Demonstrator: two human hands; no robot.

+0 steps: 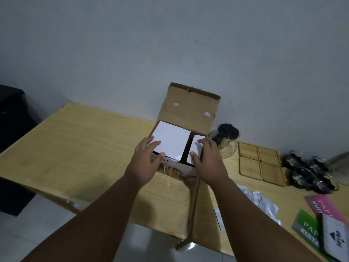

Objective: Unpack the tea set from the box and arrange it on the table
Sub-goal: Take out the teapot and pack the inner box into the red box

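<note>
Together, left hand [146,160] and right hand [207,160] rest atop the box [188,108].

The wood-grain table [75,148] stands against the wall. Directly on it, from centre to right: open cardboard box [188,108], glass teapot [225,140] just beside it, four wooden coasters [260,163] in a square, clustered glass cups [311,171]. Nearer the front edge: plastic wrappers [264,203], pink booklet [319,203], green booklet [306,225].

Open cardboard box [188,108] holds two white cartons [170,142]; glass teapot [225,140], wooden coasters [260,163] and cups [309,171] stand beside it.
</note>
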